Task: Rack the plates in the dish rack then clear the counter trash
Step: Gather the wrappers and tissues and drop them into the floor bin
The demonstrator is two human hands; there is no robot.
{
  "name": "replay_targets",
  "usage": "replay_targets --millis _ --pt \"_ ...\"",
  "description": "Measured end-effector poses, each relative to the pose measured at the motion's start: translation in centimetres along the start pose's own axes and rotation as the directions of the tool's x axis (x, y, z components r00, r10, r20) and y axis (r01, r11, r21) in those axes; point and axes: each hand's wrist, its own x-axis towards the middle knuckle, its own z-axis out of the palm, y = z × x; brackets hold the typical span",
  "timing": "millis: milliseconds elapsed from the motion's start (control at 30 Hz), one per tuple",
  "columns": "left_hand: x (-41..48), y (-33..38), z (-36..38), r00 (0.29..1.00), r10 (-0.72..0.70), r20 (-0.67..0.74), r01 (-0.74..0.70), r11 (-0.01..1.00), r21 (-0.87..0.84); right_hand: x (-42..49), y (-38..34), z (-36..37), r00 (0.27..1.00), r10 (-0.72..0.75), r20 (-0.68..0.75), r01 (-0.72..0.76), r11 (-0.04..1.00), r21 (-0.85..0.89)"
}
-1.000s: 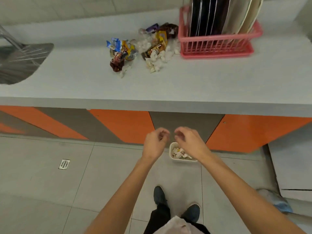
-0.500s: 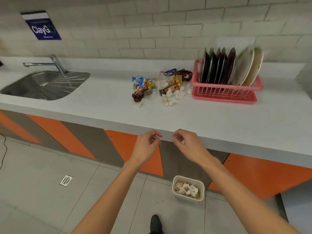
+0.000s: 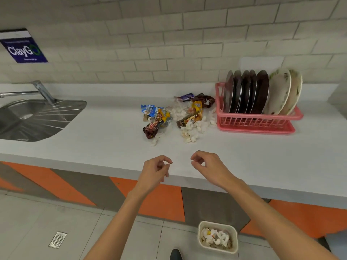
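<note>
Several dark and pale plates (image 3: 261,92) stand upright in the pink dish rack (image 3: 255,121) at the back right of the white counter (image 3: 93,141). Left of the rack lies a pile of trash (image 3: 180,117): coloured snack wrappers and crumpled white paper bits. My left hand (image 3: 155,171) and my right hand (image 3: 208,166) hover over the counter's front edge, short of the pile, fingers loosely curled and holding nothing. On the floor below stands a small cream bin (image 3: 217,238) with crumpled paper in it.
A steel sink (image 3: 35,117) with a tap (image 3: 41,91) takes up the counter's left end. A blue sign (image 3: 22,48) hangs on the tiled wall. Orange and grey cabinet fronts run below the counter. A floor drain (image 3: 57,239) lies at lower left.
The view has lifted from the floor bin to the counter. Both hands have risen from above the bin to the counter's front edge, still holding nothing.
</note>
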Motion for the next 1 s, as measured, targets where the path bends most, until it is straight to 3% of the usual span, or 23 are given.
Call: replay_targets --millis 300,433,533,667,900,1000 --pt "16.0 -6.1 -6.2 0.991 0.055 -0.120 -0.029 0.977 0.210 11.6 -1.8 3.0 0.993 0.117 -0.034 -0.115 0.992 0.054" --pt "21.4 -8.8 -7.2 0.992 0.058 -0.110 -0.009 0.914 0.405 13.8 -1.6 4.6 0.988 0.153 -0.029 -0.151 0.987 0.055" --pt "24.8 -10.4 -7.1 0.998 0.012 -0.057 0.015 0.890 0.456 15.1 -1.0 5.0 0.984 0.180 -0.018 -0.179 0.983 0.047" --pt "26.8 -12.3 -6.3 0.999 -0.029 -0.017 0.034 0.905 0.424 16.2 -0.2 5.0 0.979 0.205 -0.018 -0.204 0.978 0.051" --pt "26.5 -12.6 -7.8 0.985 0.060 -0.160 -0.019 0.969 0.245 18.9 0.2 3.8 0.979 0.198 -0.042 -0.194 0.979 0.068" --pt "25.9 -11.3 -9.0 0.965 0.034 -0.260 -0.016 0.997 0.071 20.1 -0.1 3.8 0.982 0.172 -0.075 -0.166 0.983 0.085"
